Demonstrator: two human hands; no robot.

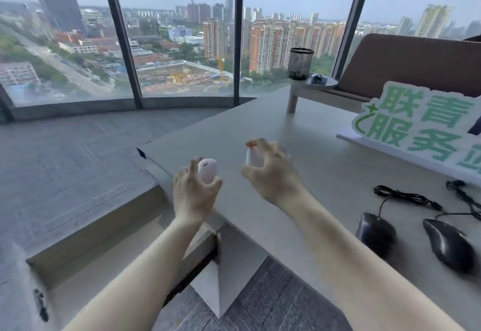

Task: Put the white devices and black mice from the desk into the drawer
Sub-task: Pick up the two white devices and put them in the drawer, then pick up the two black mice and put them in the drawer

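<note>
My left hand [194, 195] grips a rounded white device [208, 171] near the desk's left edge, over the open drawer [86, 242]. My right hand [270, 171] holds a second white device [253, 158] just above the desk [260, 127]. Two black wired mice lie at the right: one [376, 234] nearer me, the other [450, 246] at the far right. Their black cables [406, 196] are coiled behind them. The drawer's inside looks bare where it shows.
A white sign with green characters [421, 130] stands at the right on the desk. Behind it are a small round stand with a black mesh cup [300, 63] and a brown chair back [406, 62]. Floor-to-ceiling windows lie ahead, grey floor to the left.
</note>
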